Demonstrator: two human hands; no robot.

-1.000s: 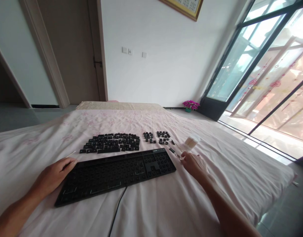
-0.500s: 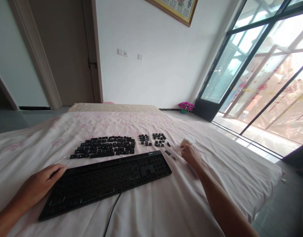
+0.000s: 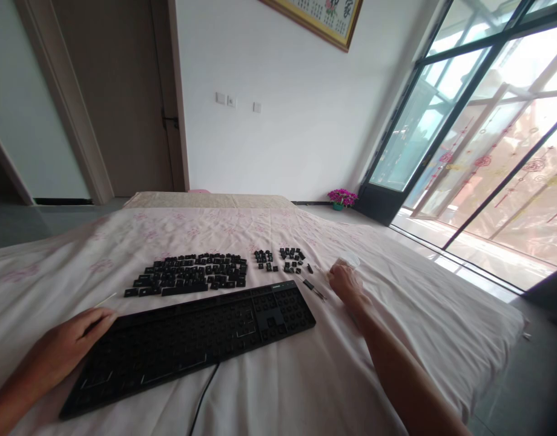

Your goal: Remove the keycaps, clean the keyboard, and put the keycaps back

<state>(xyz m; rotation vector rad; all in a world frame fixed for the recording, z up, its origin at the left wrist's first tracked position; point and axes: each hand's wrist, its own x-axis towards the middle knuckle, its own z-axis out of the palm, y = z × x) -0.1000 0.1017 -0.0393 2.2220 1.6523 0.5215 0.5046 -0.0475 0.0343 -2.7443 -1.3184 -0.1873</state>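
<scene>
A black keyboard [image 3: 187,345] with its keycaps off lies slanted across the bed. My left hand [image 3: 81,330] rests by its far left corner, thumb and fingers closed on a thin white stick that looks like a cotton swab [image 3: 106,299]. To the right of the keyboard, my right hand [image 3: 345,282] is curled beside a small clear plastic bag [image 3: 350,259] and partly covers it. What its fingertips hold, if anything, is hidden. Between this hand and the keyboard lies a small black-handled tool with metal prongs [image 3: 315,289].
Loose black keycaps [image 3: 187,272] lie in rows beyond the keyboard, with smaller groups of keycaps [image 3: 291,259] to their right. A cable [image 3: 206,393] runs from the keyboard towards me over the wrinkled pink bedsheet [image 3: 260,399]. Purple flowers [image 3: 342,197] stand on the floor by the glass door.
My right hand has shifted slightly left and curled more, now hiding more of the bag. The left hand keeps its grip on the swab. The view has tilted a little.
</scene>
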